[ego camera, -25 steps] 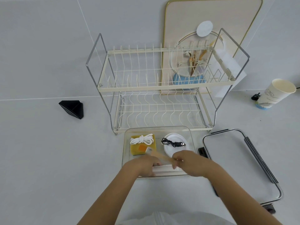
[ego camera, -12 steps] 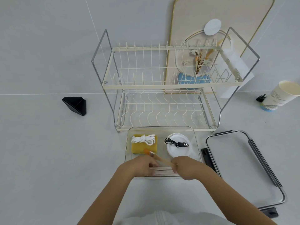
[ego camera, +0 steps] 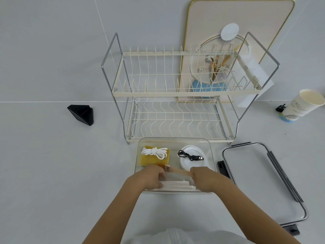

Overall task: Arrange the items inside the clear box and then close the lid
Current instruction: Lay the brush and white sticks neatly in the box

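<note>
A pale grey counter met a grey wall, and a two-tier wire rack stood at the back with a gold-rimmed board leaning behind it. Just in front of the rack sat the clear box, lid off. In its far left part a yellow sponge lay with a coiled white cord on top; in the far right part a white disc carried a black cable. Along the near wall of the box lay a flat white bundle.

Both hands were inside the near half of the box. The left hand had its fingers curled down on the left end of the bundle, touching it; whether it gripped the bundle could not be told. The right hand was closed round the wooden handle of a brush, which pointed left toward the sponge, its metal ferrule just beside the left hand.

The lid lay flat on the counter just right of the box, its dark clips showing at the edges. A black wedge sat well apart to the left, and a paper cup leaned at the far right with a small black clip beside it.
</note>
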